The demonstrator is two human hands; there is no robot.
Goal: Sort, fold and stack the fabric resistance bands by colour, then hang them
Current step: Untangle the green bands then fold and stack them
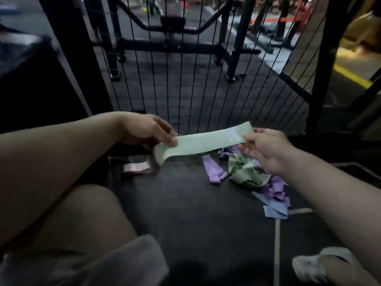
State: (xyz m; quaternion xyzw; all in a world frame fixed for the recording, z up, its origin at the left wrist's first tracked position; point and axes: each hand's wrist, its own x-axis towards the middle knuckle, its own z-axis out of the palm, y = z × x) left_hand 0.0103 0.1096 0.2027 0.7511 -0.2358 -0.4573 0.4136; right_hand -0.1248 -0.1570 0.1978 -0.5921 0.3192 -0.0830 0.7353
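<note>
Stretching flat between 2 hands, a green band (203,141) is held in the air above the dark floor (195,213), just in front of a black wire grid (185,79). The left hand (144,129) pinches the band's left end between thumb and fingers, and past that grip the fabric curls down in a loose loop. The right hand (266,145) pinches the right end, beside a pale label (234,135) on the band. Both hands are grasping; neither lies slack.

Below the left end, a pink band (137,168) lies folded on the floor, with something dark and blurred around it that cannot be made out. Under the right hand sits a loose pile (247,175) of tangled bands: green ones bunched in the middle, purple ones around and behind them, and blue ones (274,211) at the near edge. 1 purple band (214,172) lies at the pile's left side, touching it or just beside it.

A bare knee and grey shorts fill the lower left. A white shoe (311,267) shows at the lower right. Gym frames stand behind the grid, well apart from the bands.
</note>
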